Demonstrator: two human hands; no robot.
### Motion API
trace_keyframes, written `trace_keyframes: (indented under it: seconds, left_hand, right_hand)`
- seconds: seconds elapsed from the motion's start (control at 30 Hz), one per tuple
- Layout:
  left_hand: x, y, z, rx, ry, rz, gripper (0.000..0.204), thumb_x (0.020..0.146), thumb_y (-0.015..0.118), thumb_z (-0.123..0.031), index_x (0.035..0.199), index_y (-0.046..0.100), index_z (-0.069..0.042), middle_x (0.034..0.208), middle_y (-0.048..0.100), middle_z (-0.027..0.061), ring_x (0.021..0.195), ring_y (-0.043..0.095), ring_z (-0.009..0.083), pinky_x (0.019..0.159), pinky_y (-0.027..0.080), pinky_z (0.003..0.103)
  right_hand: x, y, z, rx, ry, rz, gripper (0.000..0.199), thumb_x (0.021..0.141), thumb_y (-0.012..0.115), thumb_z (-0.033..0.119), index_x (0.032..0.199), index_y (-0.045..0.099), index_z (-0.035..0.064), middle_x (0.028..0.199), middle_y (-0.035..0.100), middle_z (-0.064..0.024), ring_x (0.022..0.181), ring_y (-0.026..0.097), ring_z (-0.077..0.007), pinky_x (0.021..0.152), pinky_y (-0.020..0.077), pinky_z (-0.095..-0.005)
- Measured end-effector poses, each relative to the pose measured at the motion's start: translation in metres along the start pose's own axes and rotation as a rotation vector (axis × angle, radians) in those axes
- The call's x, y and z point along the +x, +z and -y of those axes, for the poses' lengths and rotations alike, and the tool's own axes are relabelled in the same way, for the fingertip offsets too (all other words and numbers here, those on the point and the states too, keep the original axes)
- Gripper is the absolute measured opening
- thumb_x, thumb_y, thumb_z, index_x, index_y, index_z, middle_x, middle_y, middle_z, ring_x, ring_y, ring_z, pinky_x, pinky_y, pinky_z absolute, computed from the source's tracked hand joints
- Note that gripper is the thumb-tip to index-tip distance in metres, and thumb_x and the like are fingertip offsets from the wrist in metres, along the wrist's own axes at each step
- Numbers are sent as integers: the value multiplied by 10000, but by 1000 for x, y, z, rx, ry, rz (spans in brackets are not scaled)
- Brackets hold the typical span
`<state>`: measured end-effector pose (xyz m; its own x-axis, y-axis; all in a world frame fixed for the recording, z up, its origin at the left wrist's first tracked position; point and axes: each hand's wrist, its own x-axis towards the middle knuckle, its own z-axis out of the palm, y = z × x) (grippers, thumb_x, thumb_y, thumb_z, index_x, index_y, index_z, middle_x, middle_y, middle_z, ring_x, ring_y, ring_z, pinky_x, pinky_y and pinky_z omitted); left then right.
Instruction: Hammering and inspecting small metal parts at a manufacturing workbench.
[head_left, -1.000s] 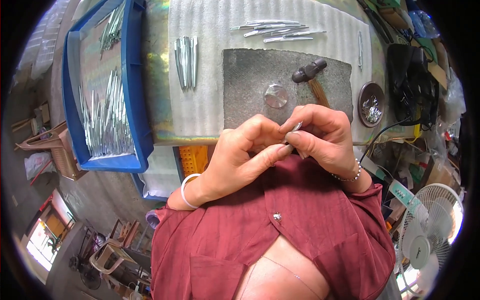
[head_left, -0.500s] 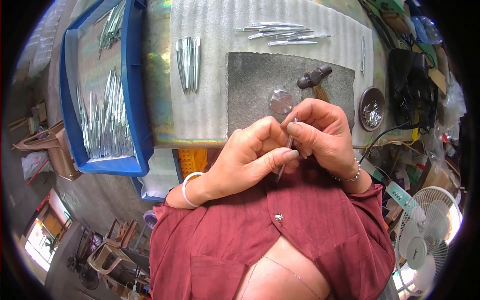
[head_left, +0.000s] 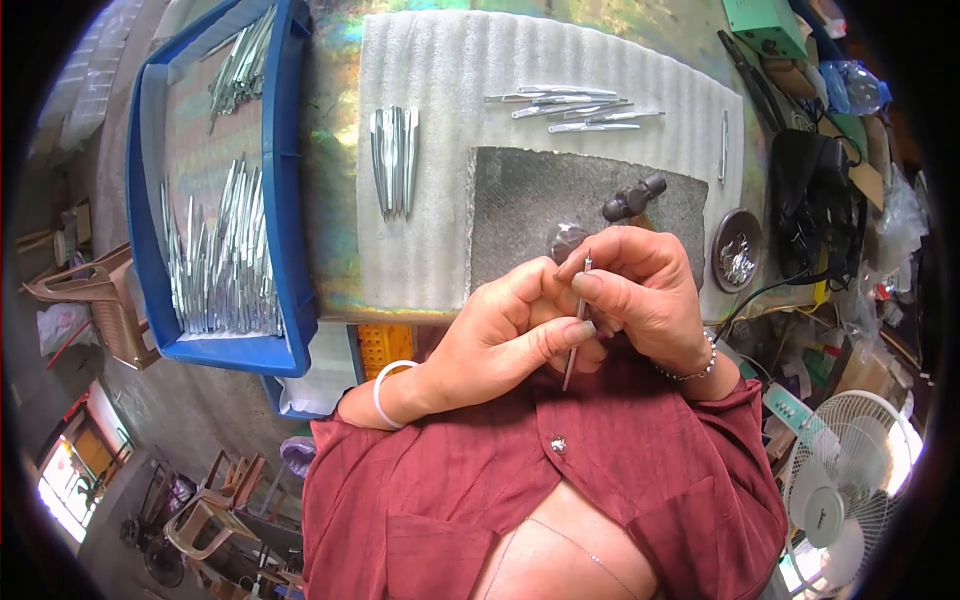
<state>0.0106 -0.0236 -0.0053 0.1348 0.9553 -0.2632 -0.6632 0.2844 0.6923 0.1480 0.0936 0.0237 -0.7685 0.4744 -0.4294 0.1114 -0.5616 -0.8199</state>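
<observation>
In front of my chest, both hands hold one slim silver metal piece (head_left: 571, 368), tapered and nearly upright. My left hand (head_left: 510, 325) is closed, its thumb against the piece. My right hand (head_left: 648, 290) pinches the upper end between thumb and fingers. Just beyond them a round shiny metal block (head_left: 566, 240), partly hidden by my fingers, sits on a dark grey slab (head_left: 515, 200). A hammer (head_left: 634, 198) lies on that slab with its handle mostly behind my right hand. Right of it stands a round dish (head_left: 719, 277) of small shiny metal bits.
White foam sheeting (head_left: 450, 75) bears a row of tapered metal pieces (head_left: 394, 165), a loose pile (head_left: 580, 108) and a single one (head_left: 724, 148). A blue tray (head_left: 290, 190) at left holds many more. Black bag-like object (head_left: 810, 200) and fan (head_left: 840, 490) are at right.
The view has shifted, so the table's things sit lower in the picture. My hands keep their grip, and the held metal piece shows more of its length below my left thumb.
</observation>
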Motion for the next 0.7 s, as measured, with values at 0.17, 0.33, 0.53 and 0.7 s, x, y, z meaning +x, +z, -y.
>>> trace_keyframes:
  seconds: [0.17,0.33,0.53,0.7]
  left_hand:
    - [1,0,-3,-120,13,34,193,932,511,-71,1086,424,3,915,624,100,776,631,134,656,516,242]
    - [1,-4,-1,-166,-3,57,219,932,508,-70,1115,408,-5,931,615,107,781,642,156,664,535,262]
    - [1,-1,-5,-161,-45,-17,198,909,550,-50,1062,431,-13,837,627,85,727,633,123,587,511,226]
    - [-1,0,-1,6,39,-68,185,862,624,-39,920,449,-30,724,620,47,608,581,58,482,432,190]
  right_hand:
    - [3,0,0,-3,43,36,134,861,620,48,978,652,-8,728,606,5,627,534,-29,522,427,-173]
    - [5,3,2,-8,42,38,137,860,615,38,983,656,-7,732,603,11,637,530,-25,523,421,-169]
    - [5,5,-1,-6,55,19,131,874,595,52,978,659,1,737,595,20,635,515,-18,535,412,-161]
    - [3,2,-8,-9,26,73,155,899,561,81,1000,647,1,687,560,30,584,471,-9,515,377,-158]
